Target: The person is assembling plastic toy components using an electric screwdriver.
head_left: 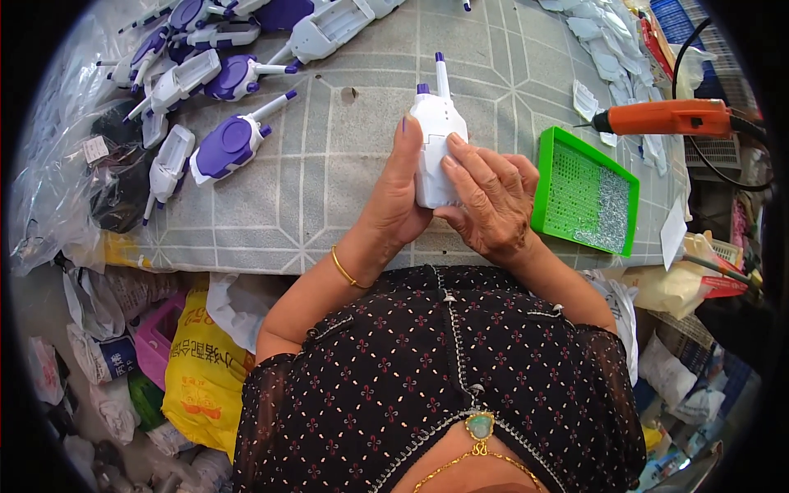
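Observation:
A white toy walkie-talkie (436, 135) with a purple-tipped antenna stands upright over the grey table (320, 205), back side toward me. My left hand (399, 197) grips its left side, thumb up along the casing. My right hand (489, 197) holds its right side, with the fingers laid across the lower back. A gold bangle sits on my left wrist.
Several white and purple toy walkie-talkies (222, 144) lie at the table's far left. A green tray of small screws (585, 193) sits right of my hands, an orange electric screwdriver (670, 117) beyond it. Plastic bags (201, 370) crowd the floor on the left.

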Available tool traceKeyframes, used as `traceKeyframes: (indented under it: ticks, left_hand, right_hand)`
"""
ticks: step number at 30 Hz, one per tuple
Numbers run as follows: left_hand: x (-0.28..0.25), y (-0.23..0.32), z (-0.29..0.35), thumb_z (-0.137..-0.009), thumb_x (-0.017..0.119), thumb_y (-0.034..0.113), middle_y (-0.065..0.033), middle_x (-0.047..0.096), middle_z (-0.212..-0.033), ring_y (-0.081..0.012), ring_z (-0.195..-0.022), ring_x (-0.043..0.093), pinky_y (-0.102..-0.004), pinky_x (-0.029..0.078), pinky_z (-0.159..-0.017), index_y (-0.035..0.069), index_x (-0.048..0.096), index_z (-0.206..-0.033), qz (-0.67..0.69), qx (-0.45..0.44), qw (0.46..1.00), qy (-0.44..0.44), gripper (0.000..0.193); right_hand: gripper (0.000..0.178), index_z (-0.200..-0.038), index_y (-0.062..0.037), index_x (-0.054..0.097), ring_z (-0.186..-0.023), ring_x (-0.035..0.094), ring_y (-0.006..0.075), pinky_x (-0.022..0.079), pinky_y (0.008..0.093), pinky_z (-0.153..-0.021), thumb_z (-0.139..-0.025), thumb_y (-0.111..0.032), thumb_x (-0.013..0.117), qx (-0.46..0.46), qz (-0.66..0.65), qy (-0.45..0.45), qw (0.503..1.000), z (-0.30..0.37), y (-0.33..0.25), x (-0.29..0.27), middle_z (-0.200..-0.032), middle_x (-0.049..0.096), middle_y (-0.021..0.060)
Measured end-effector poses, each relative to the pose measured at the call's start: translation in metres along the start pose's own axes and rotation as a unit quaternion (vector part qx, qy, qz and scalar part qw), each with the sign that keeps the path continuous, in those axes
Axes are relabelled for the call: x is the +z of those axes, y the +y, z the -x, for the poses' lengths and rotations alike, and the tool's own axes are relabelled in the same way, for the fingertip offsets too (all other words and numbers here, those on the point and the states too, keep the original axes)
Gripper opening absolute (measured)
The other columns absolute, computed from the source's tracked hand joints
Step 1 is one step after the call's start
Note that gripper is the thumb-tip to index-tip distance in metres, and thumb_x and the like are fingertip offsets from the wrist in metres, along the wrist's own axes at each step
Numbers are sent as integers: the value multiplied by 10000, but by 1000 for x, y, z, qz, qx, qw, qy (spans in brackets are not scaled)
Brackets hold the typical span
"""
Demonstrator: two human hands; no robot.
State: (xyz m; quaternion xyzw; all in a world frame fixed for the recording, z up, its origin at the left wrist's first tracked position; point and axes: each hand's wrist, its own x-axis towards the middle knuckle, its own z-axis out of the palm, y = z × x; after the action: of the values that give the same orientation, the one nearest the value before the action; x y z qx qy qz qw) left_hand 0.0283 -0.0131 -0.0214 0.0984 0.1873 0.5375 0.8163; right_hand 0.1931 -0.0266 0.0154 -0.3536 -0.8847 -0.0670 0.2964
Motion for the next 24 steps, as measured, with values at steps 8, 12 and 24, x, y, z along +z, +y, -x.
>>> traceKeyframes:
  ticks: [8,12,24]
  left_hand:
    - [-2,-4,1,-1022,481,634,-173,623,-1333,-273,-1193,634,-406,548,-1032,39,475,-1458,-42,23,999,25,737]
    - [13,2,2,-1036,517,575,-118,641,-1193,-212,-1062,667,-348,583,-927,93,482,-1389,-19,20,1000,-4,599]
    - [16,6,0,-1011,382,717,-152,667,-1153,-216,-1042,670,-329,586,-897,35,528,-1364,-39,29,999,-3,782]
  right_hand:
    - [464,-1277,-17,657,-1220,612,257,378,428,-1052,-946,-340,683,23,-9,17,1000,8,-12,3,-1376,660,138]
    - [430,-1259,-29,668,-1212,614,252,372,427,-1061,-922,-294,703,14,1,28,999,10,-12,3,-1370,664,130]
    - [359,-1232,-99,692,-1135,629,234,374,418,-1054,-904,-241,723,0,-35,38,999,1,-1,-6,-1314,692,94]
